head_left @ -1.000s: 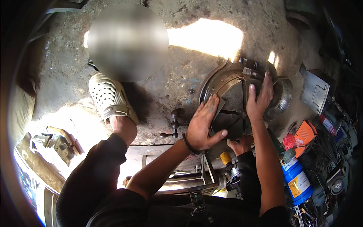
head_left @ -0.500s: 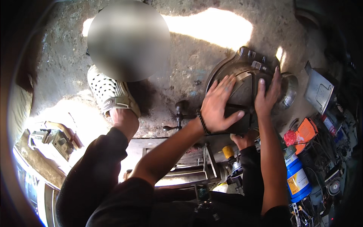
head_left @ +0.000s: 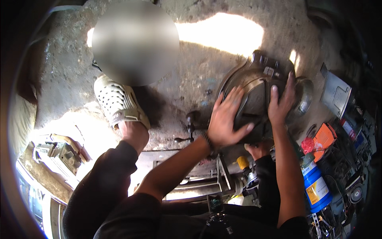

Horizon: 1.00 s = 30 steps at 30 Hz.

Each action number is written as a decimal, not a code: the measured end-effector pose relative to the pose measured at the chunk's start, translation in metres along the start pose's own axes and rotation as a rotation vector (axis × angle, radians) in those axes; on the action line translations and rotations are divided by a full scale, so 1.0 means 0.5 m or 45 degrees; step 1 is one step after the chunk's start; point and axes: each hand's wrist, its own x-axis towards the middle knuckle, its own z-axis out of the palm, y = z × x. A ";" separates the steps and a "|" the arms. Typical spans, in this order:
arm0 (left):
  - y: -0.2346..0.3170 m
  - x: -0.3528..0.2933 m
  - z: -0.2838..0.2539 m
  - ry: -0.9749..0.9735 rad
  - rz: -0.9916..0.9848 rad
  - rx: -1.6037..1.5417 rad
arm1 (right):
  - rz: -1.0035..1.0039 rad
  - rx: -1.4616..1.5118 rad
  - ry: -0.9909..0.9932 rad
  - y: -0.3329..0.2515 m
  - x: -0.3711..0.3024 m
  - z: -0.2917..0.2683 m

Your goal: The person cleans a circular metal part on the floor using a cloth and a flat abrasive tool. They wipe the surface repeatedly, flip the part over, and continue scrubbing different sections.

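Observation:
On the floor to the right of centre lies a heavy, round, dark metal rotary table (head_left: 256, 97) with straight slots in its face. A crank handle (head_left: 191, 126) sticks out on its left side. My left hand (head_left: 226, 121) rests on the left part of the round face, fingers stretched out and thumb spread. On the right part, near the clamp-like blocks of the rim, lies my right hand (head_left: 281, 102), also flat with fingers apart. Neither hand grips anything. The hands and forearms hide part of the disc's near side.
A perforated light clog (head_left: 117, 97) on a foot stands on the stained floor at left. A shiny round metal piece (head_left: 304, 96) adjoins the rotary table. At right are a metal plate (head_left: 335, 92), an orange packet (head_left: 325, 137), a blue bucket (head_left: 318, 191) and cluttered tools.
My left hand has slid slightly left and toward me over the disc. My right hand stays in nearly the same place. The whole view has shifted slightly.

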 end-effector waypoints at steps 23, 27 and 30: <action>-0.007 0.009 -0.052 0.050 0.004 -0.166 | -0.044 0.021 0.035 0.018 -0.015 0.004; 0.006 -0.083 0.010 0.083 -0.035 -0.183 | -0.034 0.053 0.033 0.022 -0.015 0.006; -0.006 -0.151 0.036 0.047 -0.063 -0.168 | 0.012 0.070 0.019 0.015 -0.020 0.004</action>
